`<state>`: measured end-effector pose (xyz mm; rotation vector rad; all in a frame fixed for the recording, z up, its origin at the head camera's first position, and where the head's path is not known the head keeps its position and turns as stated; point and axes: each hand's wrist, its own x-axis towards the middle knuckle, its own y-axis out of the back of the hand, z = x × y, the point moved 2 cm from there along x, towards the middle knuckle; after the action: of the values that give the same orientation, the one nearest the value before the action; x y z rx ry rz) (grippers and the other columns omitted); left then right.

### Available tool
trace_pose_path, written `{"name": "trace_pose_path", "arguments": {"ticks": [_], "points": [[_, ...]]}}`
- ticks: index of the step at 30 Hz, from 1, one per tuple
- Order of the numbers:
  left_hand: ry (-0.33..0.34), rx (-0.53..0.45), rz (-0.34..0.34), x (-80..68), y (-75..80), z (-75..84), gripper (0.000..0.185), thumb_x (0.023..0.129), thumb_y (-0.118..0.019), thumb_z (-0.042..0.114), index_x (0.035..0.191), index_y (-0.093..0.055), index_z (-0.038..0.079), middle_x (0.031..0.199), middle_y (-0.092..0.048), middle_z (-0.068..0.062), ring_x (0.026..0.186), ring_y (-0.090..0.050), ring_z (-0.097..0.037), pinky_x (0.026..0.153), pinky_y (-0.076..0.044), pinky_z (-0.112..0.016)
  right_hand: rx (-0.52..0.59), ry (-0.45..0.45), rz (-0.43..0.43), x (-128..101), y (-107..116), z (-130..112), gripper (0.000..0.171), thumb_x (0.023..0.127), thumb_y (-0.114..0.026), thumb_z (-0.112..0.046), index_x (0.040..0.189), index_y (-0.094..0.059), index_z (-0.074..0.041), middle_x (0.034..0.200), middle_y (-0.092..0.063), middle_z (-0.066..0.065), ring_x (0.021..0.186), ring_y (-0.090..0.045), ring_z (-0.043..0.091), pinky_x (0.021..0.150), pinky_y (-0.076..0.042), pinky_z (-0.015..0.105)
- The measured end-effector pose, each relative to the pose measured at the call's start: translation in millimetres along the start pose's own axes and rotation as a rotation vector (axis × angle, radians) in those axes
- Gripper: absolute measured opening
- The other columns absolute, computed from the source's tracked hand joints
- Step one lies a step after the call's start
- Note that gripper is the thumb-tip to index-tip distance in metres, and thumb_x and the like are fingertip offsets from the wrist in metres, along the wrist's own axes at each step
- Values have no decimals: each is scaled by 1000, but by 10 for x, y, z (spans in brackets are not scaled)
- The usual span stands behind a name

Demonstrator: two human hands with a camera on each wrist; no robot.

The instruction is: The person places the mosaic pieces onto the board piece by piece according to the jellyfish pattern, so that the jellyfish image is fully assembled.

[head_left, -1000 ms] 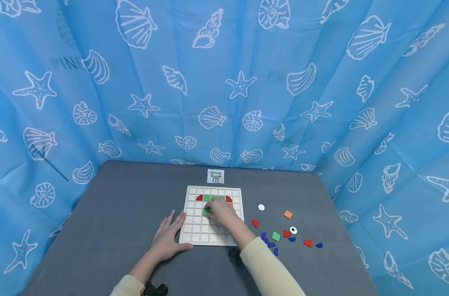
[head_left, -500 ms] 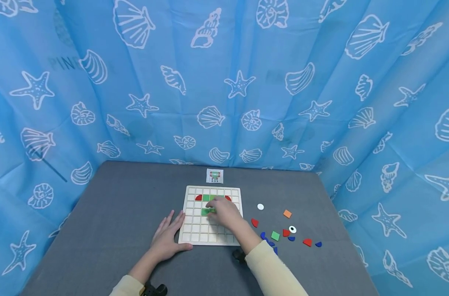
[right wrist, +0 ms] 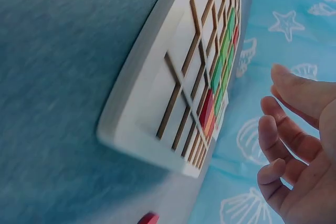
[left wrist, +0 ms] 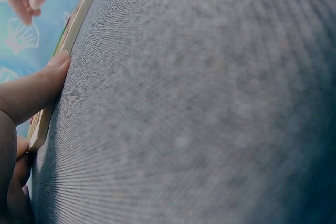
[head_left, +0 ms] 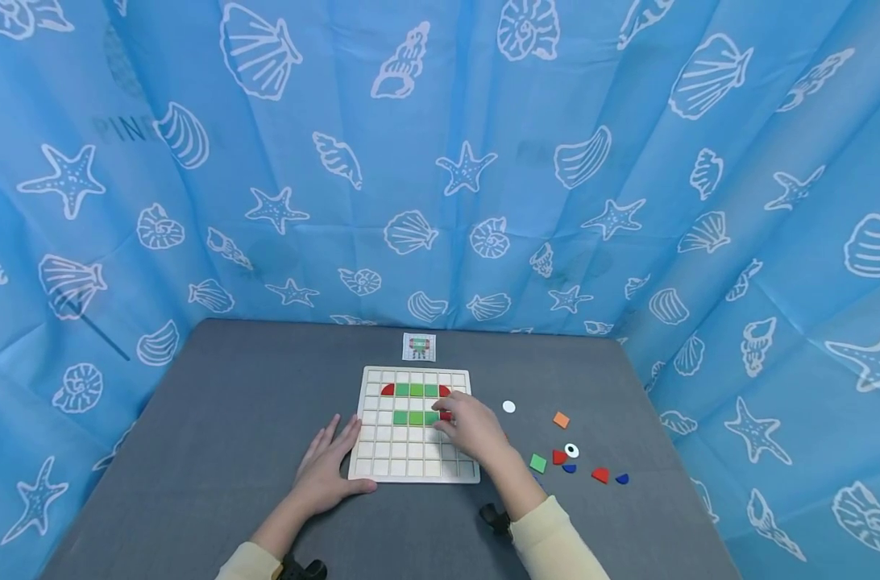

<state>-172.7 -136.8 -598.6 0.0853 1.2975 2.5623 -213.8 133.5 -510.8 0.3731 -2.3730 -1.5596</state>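
Observation:
A pale wooden grid board (head_left: 414, 467) lies on the table, holding a row of green squares (head_left: 417, 390) with red rounded pieces at either end. Lower down sit more green squares (head_left: 416, 418), and a red piece (head_left: 446, 416) is at their right. My right hand (head_left: 476, 427) hovers over that red piece, thumb and fingers apart. In the right wrist view nothing shows between its loosely bent fingers, and an orange piece (right wrist: 210, 121) shows beside the red one. With fingers spread, my left hand (head_left: 327, 467) rests against the board's left edge, its thumb (left wrist: 52, 74) touching the front rim.
To the board's right lie loose pieces: a white disc (head_left: 508, 407), an orange square (head_left: 561, 420), a green square (head_left: 537, 463), a black-and-white ring (head_left: 572, 451), red pieces (head_left: 600, 475) and blue ones (head_left: 623, 478). Behind the board is a pattern card (head_left: 419, 346). A shell-print curtain (head_left: 425, 201) surrounds the table.
My right hand has shifted right along the lower row, from the green squares to the red piece, uncovering both green rows. The left hand has stayed at the board's edge.

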Motion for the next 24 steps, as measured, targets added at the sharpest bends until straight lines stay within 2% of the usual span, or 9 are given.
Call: {"name": "trace_pose_path", "arguments": {"ticks": [7,12,19,24], "points": [[-5,-10,3,0,8,25,117,70,-77,71,160,-29,15,167,-27,-3,158,-7,-33,124,-11,-57,43,-103,41,-161,72,195,27,86,-81,-21,112,-76,-14,102,-70,1,77,-57,11,63,-48,28],[12,0,5,14,14,27,118,69,-76,73,161,-28,16,167,-27,-3,158,-7,-33,124,-12,-59,53,-171,73,-272,137,352,29,86,-81,-21,114,-76,-15,98,-68,2,73,-52,10,61,-44,27],[-5,-4,10,29,4,8,118,69,-76,72,161,-27,16,167,-27,-3,158,-7,-32,124,-12,-57,33,-290,85,-409,193,655,31,86,-82,-23,115,-76,-15,110,-69,3,85,-60,16,68,-52,36],[-1,-17,16,10,-5,-1,119,67,-77,73,160,-30,15,166,-28,-3,157,-8,-32,124,-12,-57,40,-366,33,-527,169,874,32,85,-83,-23,115,-76,-15,112,-68,6,88,-61,20,74,-54,42]]}}
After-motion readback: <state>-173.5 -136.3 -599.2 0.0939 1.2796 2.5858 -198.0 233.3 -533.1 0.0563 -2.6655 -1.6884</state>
